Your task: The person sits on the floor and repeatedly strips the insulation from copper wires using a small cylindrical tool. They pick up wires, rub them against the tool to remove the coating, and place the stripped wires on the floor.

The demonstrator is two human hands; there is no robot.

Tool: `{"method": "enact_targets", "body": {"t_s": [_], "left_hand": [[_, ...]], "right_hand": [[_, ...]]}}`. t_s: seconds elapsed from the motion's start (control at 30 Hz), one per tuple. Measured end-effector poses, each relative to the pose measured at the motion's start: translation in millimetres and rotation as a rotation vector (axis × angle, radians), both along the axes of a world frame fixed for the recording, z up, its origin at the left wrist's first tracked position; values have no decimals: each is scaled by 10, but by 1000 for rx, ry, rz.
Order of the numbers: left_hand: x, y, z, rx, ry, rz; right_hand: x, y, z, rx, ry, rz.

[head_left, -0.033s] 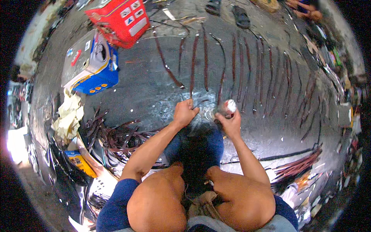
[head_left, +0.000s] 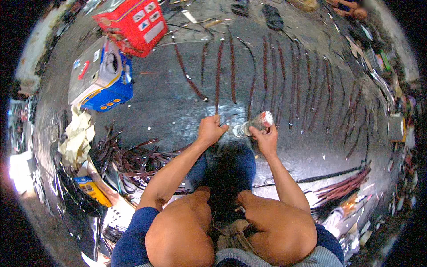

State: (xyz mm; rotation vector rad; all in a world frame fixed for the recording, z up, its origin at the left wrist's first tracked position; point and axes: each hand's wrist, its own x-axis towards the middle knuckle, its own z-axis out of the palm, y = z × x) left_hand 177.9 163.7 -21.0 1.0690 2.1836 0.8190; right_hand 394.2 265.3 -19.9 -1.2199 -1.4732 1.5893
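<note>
My left hand [head_left: 211, 131] is closed, its fingers pinching the near end of a dark red strip [head_left: 218, 84] that runs away from me over the dark sheet. In my right hand [head_left: 266, 139] is a small clear bottle [head_left: 249, 126] with a red and white end, tilted on its side so the clear end points left toward my left hand. A whitish sheen lies on the sheet between and beyond the hands. What is inside the bottle is too blurred to tell.
More dark strips [head_left: 265, 66] lie in a row across the dark sheet [head_left: 151, 89]. At the far left stand a red box [head_left: 133, 26] and a blue and white box [head_left: 104, 84]. Tangled strips [head_left: 133, 158] lie by my left arm, a reddish bundle [head_left: 344, 184] at right, sandals [head_left: 272, 18] ahead.
The bottle in my right hand has tipped further over, and its side shows more. The whole view has shifted slightly. My left hand stays at the strip's end.
</note>
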Motion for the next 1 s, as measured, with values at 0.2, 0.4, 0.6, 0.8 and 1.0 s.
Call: {"method": "enact_targets", "body": {"t_s": [0.2, 0.4, 0.6, 0.8, 1.0], "left_hand": [[244, -55, 134, -60, -300, -246], [419, -71, 329, 209, -802, 28], [414, -152, 256, 206, -1084, 122], [495, -208, 293, 196, -1405, 162], [324, -411, 81, 101, -1728, 157]], "right_hand": [[430, 219, 102, -487, 206, -348], [546, 154, 382, -390, 254, -407], [202, -101, 760, 105, 146, -189], [-55, -287, 696, 347, -112, 37], [-37, -336, 675, 347, -103, 38]]}}
